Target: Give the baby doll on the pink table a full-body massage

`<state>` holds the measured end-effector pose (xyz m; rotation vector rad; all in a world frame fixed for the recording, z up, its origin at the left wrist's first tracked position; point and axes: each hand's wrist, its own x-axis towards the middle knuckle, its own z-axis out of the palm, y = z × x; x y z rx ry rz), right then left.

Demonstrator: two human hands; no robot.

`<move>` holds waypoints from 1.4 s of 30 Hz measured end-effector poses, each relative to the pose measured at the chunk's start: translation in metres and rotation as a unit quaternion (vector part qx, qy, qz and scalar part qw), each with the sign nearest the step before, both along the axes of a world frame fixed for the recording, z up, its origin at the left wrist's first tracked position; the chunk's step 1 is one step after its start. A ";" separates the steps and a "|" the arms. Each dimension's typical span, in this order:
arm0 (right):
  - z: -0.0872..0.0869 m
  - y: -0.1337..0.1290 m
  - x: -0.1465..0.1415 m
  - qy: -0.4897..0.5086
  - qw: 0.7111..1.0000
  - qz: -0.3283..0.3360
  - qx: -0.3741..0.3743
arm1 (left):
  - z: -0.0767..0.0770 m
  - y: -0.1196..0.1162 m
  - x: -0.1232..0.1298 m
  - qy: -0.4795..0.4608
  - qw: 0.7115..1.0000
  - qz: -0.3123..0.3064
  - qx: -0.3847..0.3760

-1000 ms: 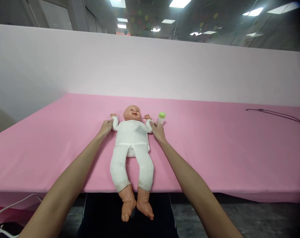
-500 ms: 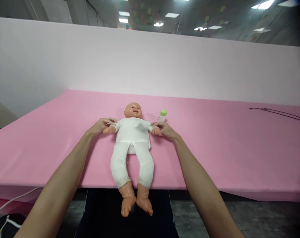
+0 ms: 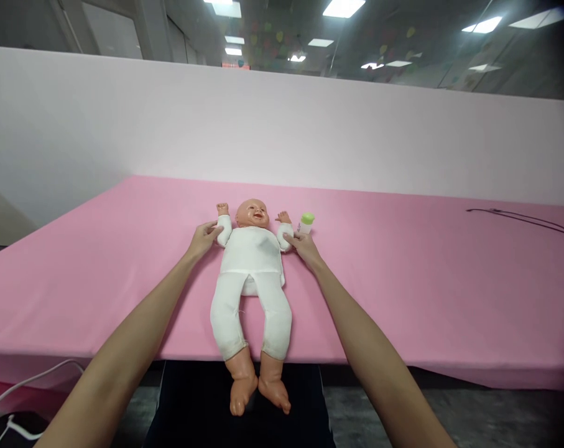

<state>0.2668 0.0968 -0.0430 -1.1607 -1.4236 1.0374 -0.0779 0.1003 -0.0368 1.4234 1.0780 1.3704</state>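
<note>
— Pink cloth-covered table, plain white wall behind. Position of specimen?

— Baby doll with peach-coloured plastic head and white fabric body: on its back at the table's front edge, head toward the wall, plastic feet overhanging.

— State of the hands?

— Apart, one per side. Left hand pinches one white sleeve; right hand pinches the other, thumb uppermost. Fingers underneath hidden.

— Change against half a second ago?

— Doll's arms then angled down and outward; now bent up, moulded hands beside the head. Trunk and legs unaltered.

— Nearby?

— Small translucent bottle with lime-green cap, just beyond the right hand, unmoved. Thin black cord well off to the right.
</note>
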 end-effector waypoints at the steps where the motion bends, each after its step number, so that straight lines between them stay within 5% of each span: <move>1: -0.002 0.003 -0.002 -0.007 1.000 -0.017 -0.010 | -0.003 0.004 0.003 0.014 1.000 0.018 -0.008; 6: -0.005 0.007 -0.001 0.000 0.999 -0.019 -0.029 | -0.009 0.011 0.006 0.050 0.996 0.044 -0.057; 10: 0.001 0.001 0.012 0.062 0.994 0.084 -0.033 | 0.006 -0.002 -0.011 -0.019 0.996 -0.062 -0.056; 17: -0.001 -0.004 0.026 0.001 0.986 0.169 0.000 | 0.021 -0.017 -0.039 0.153 0.970 -0.191 0.016; 27: 0.003 -0.004 0.010 0.053 0.996 0.069 -0.031 | 0.009 -0.012 -0.012 0.014 0.999 -0.050 -0.002; 34: 0.002 -0.001 0.006 0.002 0.998 0.035 -0.053 | -0.002 -0.006 0.002 0.059 0.996 0.047 -0.055; 42: 0.009 -0.009 0.020 0.054 0.990 0.122 -0.044 | 0.011 -0.014 -0.027 0.045 0.989 -0.131 -0.040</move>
